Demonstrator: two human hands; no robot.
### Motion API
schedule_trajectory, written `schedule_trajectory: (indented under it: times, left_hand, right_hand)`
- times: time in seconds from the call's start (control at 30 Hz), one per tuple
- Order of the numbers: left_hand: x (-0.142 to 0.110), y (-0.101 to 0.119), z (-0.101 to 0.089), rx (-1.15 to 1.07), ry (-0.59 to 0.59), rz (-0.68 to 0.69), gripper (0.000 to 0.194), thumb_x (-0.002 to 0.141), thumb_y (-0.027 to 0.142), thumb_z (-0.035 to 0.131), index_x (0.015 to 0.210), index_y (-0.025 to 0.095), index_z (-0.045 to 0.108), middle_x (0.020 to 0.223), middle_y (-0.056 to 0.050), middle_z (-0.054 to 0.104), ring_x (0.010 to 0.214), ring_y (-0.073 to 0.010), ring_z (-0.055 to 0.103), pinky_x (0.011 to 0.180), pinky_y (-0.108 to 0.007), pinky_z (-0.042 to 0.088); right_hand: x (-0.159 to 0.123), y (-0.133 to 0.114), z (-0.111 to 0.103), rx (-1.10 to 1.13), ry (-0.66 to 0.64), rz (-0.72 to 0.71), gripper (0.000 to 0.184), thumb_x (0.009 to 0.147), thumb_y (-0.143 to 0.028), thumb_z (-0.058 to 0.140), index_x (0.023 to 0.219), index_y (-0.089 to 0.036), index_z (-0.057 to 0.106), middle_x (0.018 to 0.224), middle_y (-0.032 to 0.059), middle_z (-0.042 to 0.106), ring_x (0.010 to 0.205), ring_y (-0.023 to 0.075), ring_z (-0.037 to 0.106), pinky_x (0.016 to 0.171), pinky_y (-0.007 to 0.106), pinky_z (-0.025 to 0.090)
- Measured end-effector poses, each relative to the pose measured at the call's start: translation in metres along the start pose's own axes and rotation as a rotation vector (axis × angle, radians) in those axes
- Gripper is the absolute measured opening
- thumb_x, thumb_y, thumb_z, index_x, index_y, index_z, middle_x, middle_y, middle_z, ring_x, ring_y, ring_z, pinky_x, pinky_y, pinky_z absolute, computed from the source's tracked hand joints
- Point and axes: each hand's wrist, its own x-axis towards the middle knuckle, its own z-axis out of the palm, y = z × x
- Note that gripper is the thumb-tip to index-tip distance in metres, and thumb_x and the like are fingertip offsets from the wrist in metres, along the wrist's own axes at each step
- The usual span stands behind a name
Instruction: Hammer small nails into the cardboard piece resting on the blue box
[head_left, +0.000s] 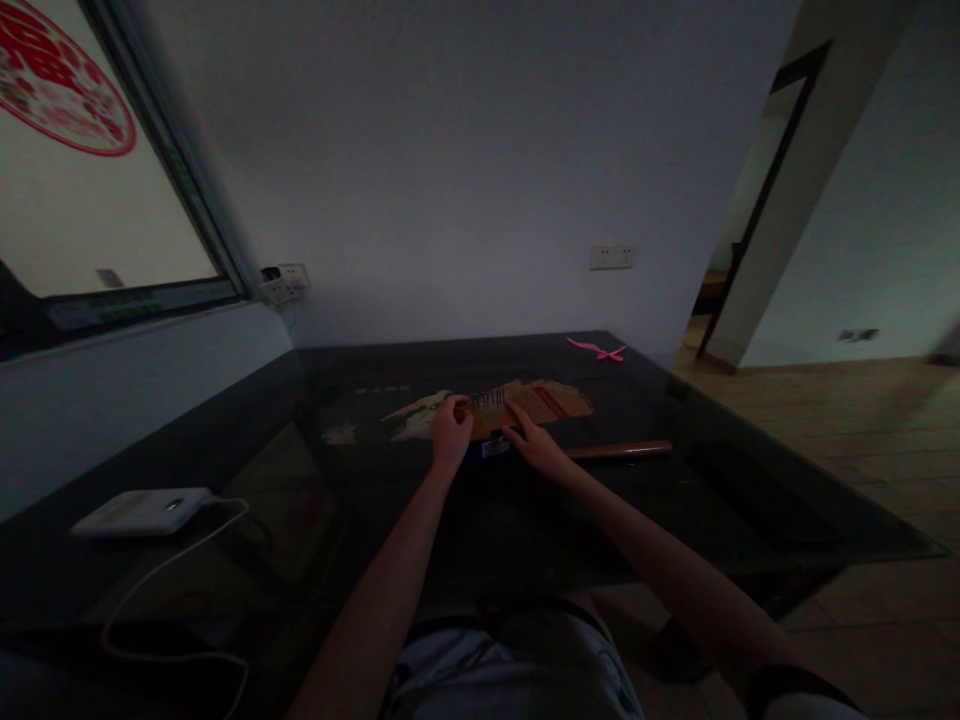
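Observation:
A small orange-and-dark-blue packet [495,446] with printing lies between my two hands on a dark glossy table [570,540]. My left hand [452,430] is at its left edge, fingers curled in a pinch; what they hold is too dark to make out. My right hand [534,440] rests at the packet's right side, fingers stretched and somewhat apart. Just behind lies a brown printed sheet [559,401] with a red band, flat on the table. A brown wooden stick or handle [622,451] lies to the right of my right hand.
A white power bank [146,512] with a white cable [161,580] lies at the left. Pink strips [598,350] lie at the back right. A long black object [754,495] is near the right edge. Wall sockets [613,258] are behind the table.

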Motion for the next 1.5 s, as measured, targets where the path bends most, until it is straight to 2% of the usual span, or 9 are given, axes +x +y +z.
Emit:
schedule_trajectory:
  times: [0.17,0.57,0.73,0.97,1.13,1.27,1.4,1.5]
  left_hand:
    - [0.003,-0.002,-0.005,-0.016,-0.078,-0.008,0.021,0.072,0.008,0.052,0.090,0.016,0.060,0.091,-0.006,0.065,0.086,-0.0179,0.062,0.082,-0.035,0.049]
    - [-0.003,-0.004,-0.008,-0.062,-0.076,0.015,0.024,0.074,0.007,0.052,0.094,0.016,0.060,0.095,-0.008,0.065,0.090,-0.0194,0.062,0.085,-0.038,0.050]
    - [0.001,-0.005,-0.013,-0.052,-0.124,0.038,0.029,0.072,0.008,0.056,0.099,0.016,0.062,0.098,-0.009,0.067,0.092,-0.0204,0.064,0.086,-0.039,0.050]
    - [0.000,-0.001,-0.030,0.071,-0.224,0.092,0.032,0.070,0.008,0.059,0.100,0.017,0.064,0.096,-0.009,0.070,0.088,-0.0213,0.066,0.085,-0.039,0.052]
    - [-0.003,0.003,-0.040,0.131,-0.253,0.108,0.027,0.071,0.012,0.060,0.097,0.017,0.066,0.090,-0.008,0.071,0.083,-0.0210,0.067,0.080,-0.037,0.053]
    - [-0.002,0.008,-0.042,0.121,-0.257,0.115,0.023,0.071,0.013,0.062,0.091,0.019,0.068,0.085,-0.006,0.072,0.078,-0.0193,0.067,0.078,-0.034,0.053]
    - [-0.002,0.015,-0.042,0.147,-0.273,0.131,0.024,0.069,0.014,0.063,0.092,0.020,0.069,0.083,-0.006,0.072,0.077,-0.0198,0.067,0.076,-0.034,0.053]
    - [-0.002,0.018,-0.041,0.171,-0.285,0.146,0.025,0.069,0.013,0.064,0.093,0.020,0.068,0.086,-0.006,0.071,0.080,-0.0210,0.067,0.076,-0.034,0.052]
  right_hand:
    - [-0.005,-0.004,-0.001,-0.021,-0.011,0.013,0.052,0.091,-0.038,0.051,0.138,-0.022,0.038,0.138,0.0120,0.046,0.117,0.0279,0.051,0.097,0.053,0.039]
    - [-0.006,-0.009,-0.003,-0.075,-0.027,0.018,0.051,0.091,-0.035,0.051,0.138,-0.022,0.037,0.138,0.0123,0.045,0.118,0.0282,0.050,0.096,0.053,0.041]
    - [-0.011,-0.014,-0.005,-0.113,-0.051,0.026,0.053,0.090,-0.034,0.052,0.139,-0.021,0.036,0.139,0.0128,0.046,0.119,0.0281,0.051,0.097,0.053,0.040]
    - [-0.029,-0.030,-0.003,-0.170,-0.096,0.048,0.073,0.088,-0.031,0.053,0.149,-0.016,0.016,0.132,0.0194,0.055,0.120,0.0317,0.051,0.096,0.047,0.040]
    - [-0.045,-0.048,-0.004,-0.179,-0.118,0.035,0.074,0.087,-0.034,0.053,0.149,-0.022,0.014,0.135,0.0154,0.052,0.122,0.0299,0.051,0.095,0.044,0.042]
    - [-0.062,-0.061,-0.009,-0.200,-0.145,0.023,0.078,0.086,-0.032,0.054,0.150,-0.024,0.009,0.132,0.0138,0.056,0.117,0.0285,0.055,0.092,0.041,0.044]
    - [-0.083,-0.077,-0.022,-0.252,-0.145,0.041,0.077,0.083,-0.037,0.058,0.148,-0.021,0.021,0.112,0.0172,0.068,0.097,0.0337,0.065,0.079,0.044,0.048]
    - [-0.091,-0.094,-0.038,-0.245,-0.144,0.010,0.058,0.084,-0.036,0.057,0.139,-0.024,0.043,0.094,0.0099,0.074,0.081,0.0277,0.069,0.070,0.036,0.050]
